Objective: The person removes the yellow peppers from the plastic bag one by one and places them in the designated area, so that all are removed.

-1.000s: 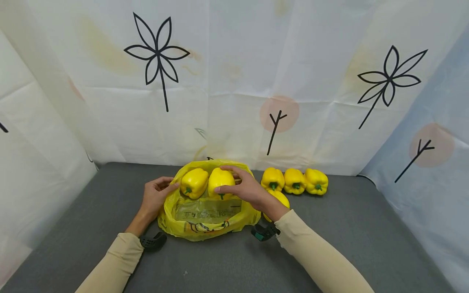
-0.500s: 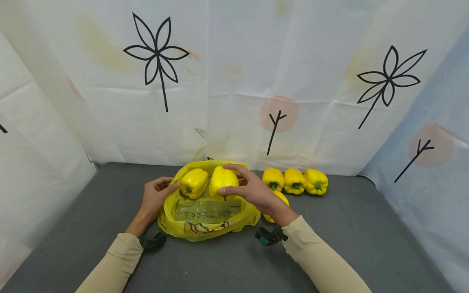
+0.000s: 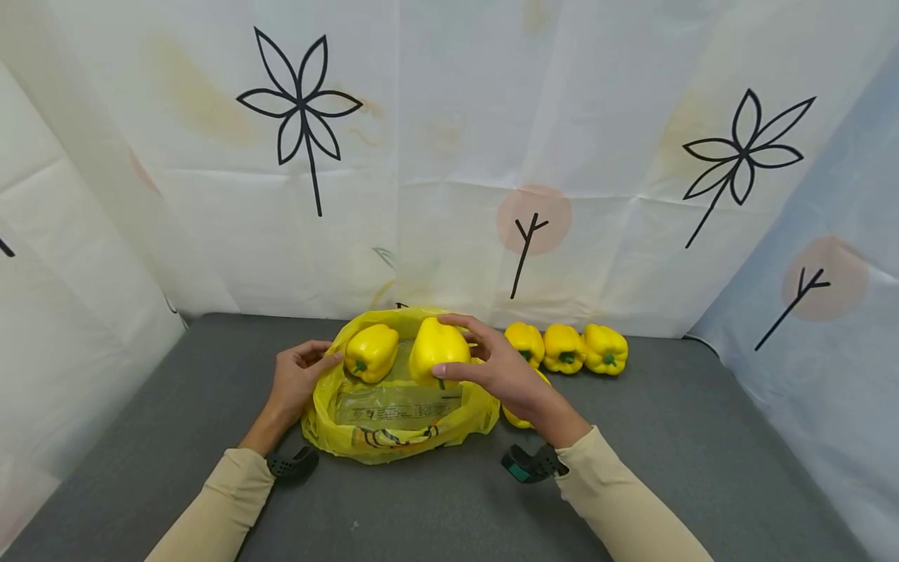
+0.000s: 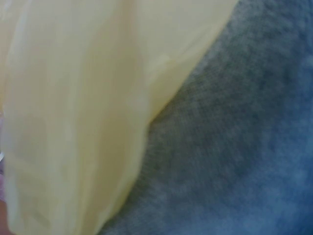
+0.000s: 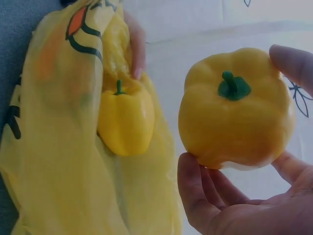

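A yellow plastic bag point(image 3: 396, 449) lies spread with its mouth facing up. At its left rim, my left hand point(image 3: 298, 382) pinches the plastic between thumb and fingers. Inside the bag, on the left, rests one yellow bell pepper point(image 3: 371, 355) with a green stem. My right hand point(image 3: 502, 375) grips a second yellow bell pepper point(image 3: 437, 351) over the bag's right side. The right wrist view shows this held bell pepper point(image 5: 234, 127) stem-on, thumb and fingers around it, apart from the bag. Only blurred bag plastic point(image 4: 83, 122) and grey table fill most of the left wrist view.
Three yellow bell peppers, the middle one point(image 3: 564, 349) among them, stand in a row at the back right. Another bell pepper point(image 3: 517, 417) is partly hidden behind my right wrist. A patterned white cloth point(image 3: 449, 156) rises behind the grey table point(image 3: 393, 515).
My right hand has moved the gripped bell pepper up and to the right, away from the one in the bag. My left hand has stayed at the bag's rim.
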`<state>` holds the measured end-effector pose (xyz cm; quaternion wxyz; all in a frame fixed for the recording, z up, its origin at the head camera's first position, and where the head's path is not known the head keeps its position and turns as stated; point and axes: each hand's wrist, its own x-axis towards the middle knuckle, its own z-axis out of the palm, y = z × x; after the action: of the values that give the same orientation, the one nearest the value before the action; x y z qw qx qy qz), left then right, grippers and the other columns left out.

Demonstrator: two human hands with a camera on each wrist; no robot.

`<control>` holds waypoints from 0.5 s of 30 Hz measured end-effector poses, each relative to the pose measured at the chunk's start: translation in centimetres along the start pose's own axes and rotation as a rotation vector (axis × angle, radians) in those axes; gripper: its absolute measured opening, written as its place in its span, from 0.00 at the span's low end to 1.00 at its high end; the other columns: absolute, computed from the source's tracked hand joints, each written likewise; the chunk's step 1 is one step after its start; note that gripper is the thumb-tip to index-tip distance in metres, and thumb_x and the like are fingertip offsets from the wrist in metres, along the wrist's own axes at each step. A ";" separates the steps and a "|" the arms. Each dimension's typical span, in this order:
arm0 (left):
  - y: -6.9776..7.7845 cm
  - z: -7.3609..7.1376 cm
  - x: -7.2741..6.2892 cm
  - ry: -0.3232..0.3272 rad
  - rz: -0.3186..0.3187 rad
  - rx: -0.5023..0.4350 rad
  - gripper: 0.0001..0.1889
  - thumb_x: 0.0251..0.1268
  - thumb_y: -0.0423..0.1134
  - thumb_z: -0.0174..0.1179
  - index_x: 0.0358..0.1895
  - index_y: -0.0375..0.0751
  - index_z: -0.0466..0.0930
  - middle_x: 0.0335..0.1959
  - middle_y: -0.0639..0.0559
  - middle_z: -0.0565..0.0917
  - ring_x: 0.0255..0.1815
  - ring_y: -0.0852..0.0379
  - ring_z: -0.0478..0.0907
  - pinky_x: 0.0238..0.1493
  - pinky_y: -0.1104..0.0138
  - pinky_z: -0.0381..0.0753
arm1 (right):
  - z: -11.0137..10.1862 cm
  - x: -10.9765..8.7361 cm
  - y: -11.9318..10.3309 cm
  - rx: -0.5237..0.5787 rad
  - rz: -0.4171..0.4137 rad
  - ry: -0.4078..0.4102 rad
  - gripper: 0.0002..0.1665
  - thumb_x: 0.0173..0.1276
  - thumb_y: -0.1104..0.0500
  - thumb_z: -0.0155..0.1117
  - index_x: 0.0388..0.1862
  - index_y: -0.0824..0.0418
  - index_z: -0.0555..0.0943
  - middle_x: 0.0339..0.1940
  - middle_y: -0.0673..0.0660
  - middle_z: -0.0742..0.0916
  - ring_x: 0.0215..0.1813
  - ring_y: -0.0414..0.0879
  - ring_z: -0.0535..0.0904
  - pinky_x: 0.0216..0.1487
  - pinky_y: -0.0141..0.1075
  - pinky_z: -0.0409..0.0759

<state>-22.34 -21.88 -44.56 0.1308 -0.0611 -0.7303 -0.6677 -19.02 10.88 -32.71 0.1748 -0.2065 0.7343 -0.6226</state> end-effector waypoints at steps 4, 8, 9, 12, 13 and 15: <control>0.0 0.0 0.0 0.000 0.001 0.002 0.16 0.69 0.31 0.66 0.52 0.19 0.80 0.34 0.59 0.85 0.33 0.64 0.82 0.35 0.73 0.84 | 0.1 -0.5 0.0 -0.009 -0.008 -0.015 0.42 0.68 0.55 0.73 0.78 0.45 0.66 0.73 0.58 0.69 0.63 0.57 0.73 0.55 0.48 0.80; 0.0 0.0 0.0 -0.001 -0.001 0.002 0.17 0.69 0.32 0.66 0.52 0.19 0.80 0.34 0.58 0.85 0.34 0.64 0.82 0.35 0.73 0.84 | 0.1 -0.9 0.0 0.009 -0.022 -0.026 0.42 0.68 0.57 0.72 0.78 0.47 0.65 0.74 0.59 0.68 0.63 0.58 0.72 0.55 0.47 0.81; 0.0 0.0 0.0 -0.002 -0.002 0.001 0.17 0.69 0.32 0.66 0.52 0.19 0.80 0.34 0.58 0.85 0.34 0.64 0.82 0.35 0.73 0.84 | 0.1 -1.0 -0.1 0.011 -0.024 -0.024 0.42 0.68 0.57 0.72 0.78 0.47 0.66 0.73 0.59 0.68 0.63 0.58 0.72 0.54 0.47 0.81; 0.0 0.0 0.0 -0.002 -0.005 -0.007 0.16 0.69 0.31 0.66 0.52 0.19 0.80 0.33 0.58 0.85 0.34 0.63 0.82 0.35 0.72 0.84 | 0.1 -1.3 -0.2 0.006 -0.031 -0.018 0.43 0.67 0.58 0.73 0.78 0.46 0.66 0.73 0.60 0.69 0.62 0.58 0.73 0.53 0.47 0.81; 0.0 0.0 0.0 -0.002 -0.004 -0.007 0.17 0.69 0.31 0.66 0.52 0.19 0.80 0.33 0.58 0.85 0.34 0.63 0.82 0.35 0.72 0.84 | 0.1 -1.4 -0.3 0.004 -0.034 -0.015 0.43 0.67 0.58 0.73 0.78 0.46 0.66 0.73 0.60 0.69 0.61 0.59 0.73 0.53 0.47 0.81; 0.0 0.0 0.0 0.000 -0.005 -0.009 0.16 0.69 0.31 0.66 0.52 0.19 0.80 0.33 0.58 0.85 0.34 0.63 0.82 0.35 0.72 0.85 | 0.1 -1.7 -0.5 0.003 -0.042 -0.014 0.43 0.67 0.58 0.73 0.78 0.47 0.66 0.72 0.62 0.70 0.61 0.59 0.73 0.53 0.47 0.81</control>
<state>-22.36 -21.85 -44.56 0.1290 -0.0600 -0.7275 -0.6712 -17.49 11.66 -32.25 0.1671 -0.2260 0.7275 -0.6259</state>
